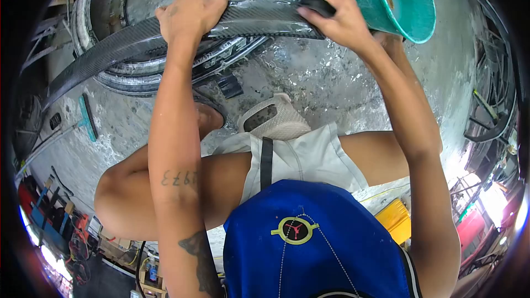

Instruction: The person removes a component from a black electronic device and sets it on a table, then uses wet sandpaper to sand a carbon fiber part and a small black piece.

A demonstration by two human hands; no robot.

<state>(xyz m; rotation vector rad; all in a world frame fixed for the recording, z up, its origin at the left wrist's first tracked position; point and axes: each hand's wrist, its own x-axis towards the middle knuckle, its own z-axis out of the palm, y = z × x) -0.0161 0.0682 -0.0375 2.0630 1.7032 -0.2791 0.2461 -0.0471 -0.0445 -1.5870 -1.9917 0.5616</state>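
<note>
A long curved strip with a black carbon-fibre weave (259, 19) runs across the upper part of the head view, its surface shiny and apparently wet. My left hand (190, 15) is closed over its middle, the thumb stretched along the strip and the other fingers partly hidden. Near the strip's right end, my right hand (345, 19) grips a small black block (316, 4) against the top surface. Beneath the strip, several ring-shaped, whitish-streaked black hoops (130, 85) lie on the floor.
A green bucket (427, 22) stands beside my right hand with water and a brownish object inside. Below are a pale plastic stool (279, 127) and a black scrap (229, 85) on the wet concrete floor (331, 85). A teal squeegee-like tool (86, 118) lies left; black curved parts (499, 116) rest right.
</note>
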